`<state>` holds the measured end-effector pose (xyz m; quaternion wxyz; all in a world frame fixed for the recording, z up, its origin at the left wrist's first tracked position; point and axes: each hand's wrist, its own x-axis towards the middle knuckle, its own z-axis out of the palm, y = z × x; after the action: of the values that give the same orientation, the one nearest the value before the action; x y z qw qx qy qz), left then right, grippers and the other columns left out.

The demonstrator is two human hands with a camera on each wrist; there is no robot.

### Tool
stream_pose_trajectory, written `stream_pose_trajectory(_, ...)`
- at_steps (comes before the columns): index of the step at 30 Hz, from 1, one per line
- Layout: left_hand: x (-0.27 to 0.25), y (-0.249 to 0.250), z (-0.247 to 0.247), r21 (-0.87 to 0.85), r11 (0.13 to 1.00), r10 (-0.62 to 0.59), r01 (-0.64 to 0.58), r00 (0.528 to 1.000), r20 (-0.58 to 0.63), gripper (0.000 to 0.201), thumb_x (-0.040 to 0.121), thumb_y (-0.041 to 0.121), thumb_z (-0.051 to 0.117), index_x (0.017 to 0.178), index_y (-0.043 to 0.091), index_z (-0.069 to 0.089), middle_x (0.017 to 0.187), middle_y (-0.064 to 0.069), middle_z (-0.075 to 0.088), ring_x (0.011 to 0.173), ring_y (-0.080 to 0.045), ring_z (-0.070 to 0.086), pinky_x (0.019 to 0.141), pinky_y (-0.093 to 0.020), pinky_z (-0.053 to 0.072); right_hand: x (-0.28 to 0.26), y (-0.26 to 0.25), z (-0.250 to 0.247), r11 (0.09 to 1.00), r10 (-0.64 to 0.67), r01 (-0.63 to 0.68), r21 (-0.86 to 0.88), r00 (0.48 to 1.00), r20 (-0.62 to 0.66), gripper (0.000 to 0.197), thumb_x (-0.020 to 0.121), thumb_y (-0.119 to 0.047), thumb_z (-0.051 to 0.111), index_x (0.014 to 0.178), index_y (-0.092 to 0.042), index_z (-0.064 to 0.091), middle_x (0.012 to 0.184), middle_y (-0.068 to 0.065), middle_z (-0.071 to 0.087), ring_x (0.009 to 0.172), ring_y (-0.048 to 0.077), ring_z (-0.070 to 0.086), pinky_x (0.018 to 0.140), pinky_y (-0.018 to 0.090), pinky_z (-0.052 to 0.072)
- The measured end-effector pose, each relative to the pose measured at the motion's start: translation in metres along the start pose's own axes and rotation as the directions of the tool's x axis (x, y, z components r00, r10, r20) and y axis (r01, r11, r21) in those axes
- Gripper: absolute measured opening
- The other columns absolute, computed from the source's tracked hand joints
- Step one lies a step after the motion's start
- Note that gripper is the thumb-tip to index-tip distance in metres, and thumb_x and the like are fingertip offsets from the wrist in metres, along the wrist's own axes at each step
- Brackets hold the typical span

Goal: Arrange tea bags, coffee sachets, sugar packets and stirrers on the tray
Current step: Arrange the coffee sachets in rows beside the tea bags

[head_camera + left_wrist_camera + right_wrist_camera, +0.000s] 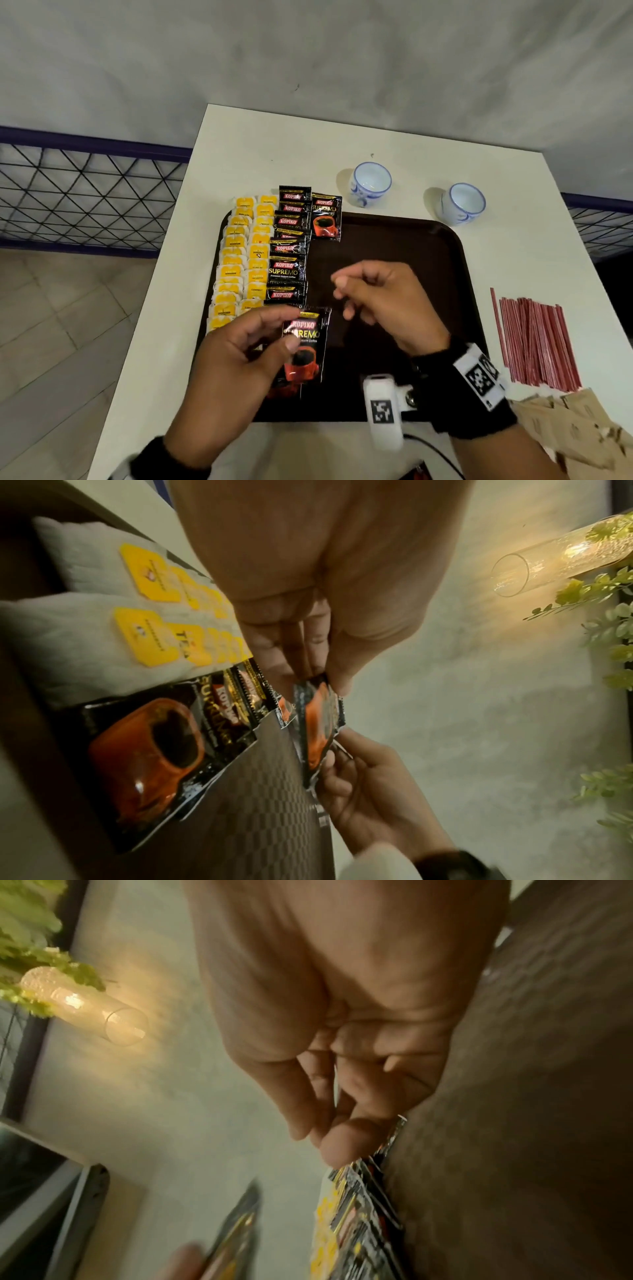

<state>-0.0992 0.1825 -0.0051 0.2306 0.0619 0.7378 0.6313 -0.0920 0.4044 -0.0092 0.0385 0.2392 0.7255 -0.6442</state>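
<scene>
fingers of the left hand (239, 346) pinch a coffee sachet (305, 346); right hand (383, 301) loosely curled, empty, blurred.

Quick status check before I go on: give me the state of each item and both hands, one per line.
Tea bags: on tray, two overlapping columns.
Coffee sachets: on tray, overlapping column; one beside top.
Held sachet: pinched by left hand, above tray.
Right hand: loosely curled, holds nothing.
Tray: right part bare.
Stirrers: off tray, on table.
Sugar packets: off tray.
Cups: upright, apparently empty.
</scene>
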Motion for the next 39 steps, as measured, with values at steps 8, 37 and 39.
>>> stream_pose_trajectory(8, 0.008, 0.003, 0.012, 0.044, 0.998, 0.049, -0.05, 0.999, 0.018, 0.054, 0.082, 0.0, 0.077, 0.105, 0.049, 0.073, 0.1, 0.015, 0.077, 0.1, -0.006, 0.072, 0.085, -0.026, 0.057, -0.04, 0.015, -0.005, 0.989, 0.054, -0.076, 0.128, 0.984, 0.168, 0.006, 0.087, 0.005, 0.068, 0.092, 0.004, 0.068, 0.072, 0.016, 0.067, 0.055, 0.019, 0.065, 0.04, 0.021, 0.037)
stream_pose_trajectory(37, -0.041, -0.041, -0.012, -0.078, 0.981, -0.171, 0.176, 0.983, 0.064, 0.045, 0.079, -0.016, 0.07, 0.078, 0.027, 0.08, 0.088, -0.004, 0.079, 0.083, -0.019, 0.078, 0.068, -0.022, 0.06, 0.114, -0.01, -0.007, 0.993, 0.113, -0.115, 0.001, 0.974, -0.199, 0.011, 0.087, 0.01, 0.062, 0.083, 0.0, 0.063, 0.062, 0.008, 0.064, 0.046, 0.017, 0.061, 0.043, 0.023, 0.049)
stream_pose_trajectory(39, -0.041, -0.041, -0.012, -0.075, 0.98, -0.18, 0.185, 0.981, 0.065, 0.045, 0.079, -0.017, 0.07, 0.078, 0.027, 0.08, 0.088, -0.004, 0.079, 0.083, -0.021, 0.077, 0.068, -0.023, 0.061, 0.113, -0.012, -0.006, 0.993, 0.111, -0.114, -0.002, 0.973, -0.201, 0.009, 0.088, 0.01, 0.06, 0.084, 0.002, 0.063, 0.061, 0.009, 0.063, 0.045, 0.017, 0.061, 0.043, 0.023, 0.049)
